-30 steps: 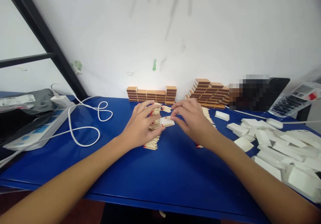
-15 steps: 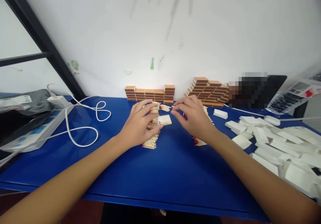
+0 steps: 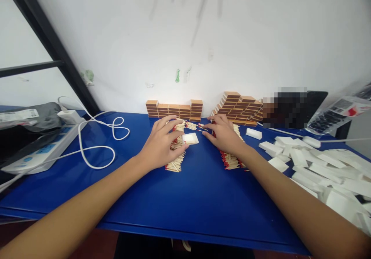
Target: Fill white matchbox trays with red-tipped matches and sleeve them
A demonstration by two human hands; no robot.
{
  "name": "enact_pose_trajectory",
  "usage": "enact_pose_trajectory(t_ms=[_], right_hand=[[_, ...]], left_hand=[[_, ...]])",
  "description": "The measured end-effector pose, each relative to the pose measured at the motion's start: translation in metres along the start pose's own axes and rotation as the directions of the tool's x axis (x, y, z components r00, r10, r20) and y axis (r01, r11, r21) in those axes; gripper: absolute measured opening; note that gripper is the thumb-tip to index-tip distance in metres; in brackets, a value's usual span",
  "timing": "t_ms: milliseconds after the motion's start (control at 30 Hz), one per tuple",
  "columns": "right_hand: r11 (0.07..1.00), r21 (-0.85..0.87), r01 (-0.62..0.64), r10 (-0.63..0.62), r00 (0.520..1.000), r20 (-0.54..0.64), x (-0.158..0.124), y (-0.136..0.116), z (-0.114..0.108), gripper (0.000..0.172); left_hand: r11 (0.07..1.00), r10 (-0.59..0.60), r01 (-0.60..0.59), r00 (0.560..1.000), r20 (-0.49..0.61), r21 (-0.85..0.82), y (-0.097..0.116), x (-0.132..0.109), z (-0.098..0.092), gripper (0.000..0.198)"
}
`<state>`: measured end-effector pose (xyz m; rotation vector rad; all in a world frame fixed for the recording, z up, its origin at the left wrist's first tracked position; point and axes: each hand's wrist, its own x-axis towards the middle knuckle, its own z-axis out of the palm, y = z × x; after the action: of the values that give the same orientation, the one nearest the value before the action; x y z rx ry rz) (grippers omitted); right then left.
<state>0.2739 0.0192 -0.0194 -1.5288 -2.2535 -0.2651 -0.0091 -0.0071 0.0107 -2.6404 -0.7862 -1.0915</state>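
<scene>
My left hand (image 3: pixel 163 143) grips a small white matchbox tray (image 3: pixel 191 138) between thumb and fingers, just above the blue table. A few matches show along the tray's near side. Under and beside this hand lies a pile of red-tipped matches (image 3: pixel 174 165). To the right, my right hand (image 3: pixel 224 136) hovers low with its fingers apart. Close to its thumb and fingertips is a loose match (image 3: pixel 203 130); I see no firm hold on it. A second heap of matches (image 3: pixel 230 161) is partly hidden beneath this hand. Several matches (image 3: pixel 191 125) lie between the hands.
Brown matchboxes are stacked against the wall in a left row (image 3: pixel 174 111) and a taller right stack (image 3: pixel 239 108). White trays (image 3: pixel 307 158) are heaped at right, beside a dark phone (image 3: pixel 315 104). A power strip (image 3: pixel 43 150) and white cable (image 3: pixel 95 147) occupy the left.
My right hand's fingers have spread apart, and the hand has shifted slightly, showing more of the right match heap. My left hand keeps the tray in about the same place.
</scene>
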Motion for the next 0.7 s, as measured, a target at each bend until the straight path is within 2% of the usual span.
enact_pose_trajectory(t_ms=[233,400,533,600,700], right_hand=[[0.992,0.125,-0.024,0.028,0.999,-0.027,0.003,-0.001,0.005,0.014],[0.991,0.127,-0.031,0.033,0.999,-0.014,0.004,0.003,0.007,0.014],[0.993,0.118,-0.021,0.022,1.0,-0.01,0.002,0.008,0.0,0.017],[0.988,0.157,-0.004,0.013,0.998,-0.054,0.001,0.006,-0.008,0.016],[0.957,0.275,0.095,-0.056,0.988,-0.146,-0.002,-0.01,-0.021,0.011]], left_hand=[[1.0,0.004,-0.004,1.0,-0.013,-0.014,0.001,0.0,0.001,0.025],[1.0,-0.002,0.002,1.0,-0.005,-0.013,0.0,0.0,0.001,0.026],[1.0,-0.011,0.011,1.0,0.002,-0.008,-0.002,-0.001,0.0,0.025],[1.0,-0.013,0.013,1.0,0.006,-0.004,-0.002,-0.001,0.001,0.024],[1.0,-0.009,0.009,1.0,0.006,-0.002,-0.001,-0.001,0.001,0.025]])
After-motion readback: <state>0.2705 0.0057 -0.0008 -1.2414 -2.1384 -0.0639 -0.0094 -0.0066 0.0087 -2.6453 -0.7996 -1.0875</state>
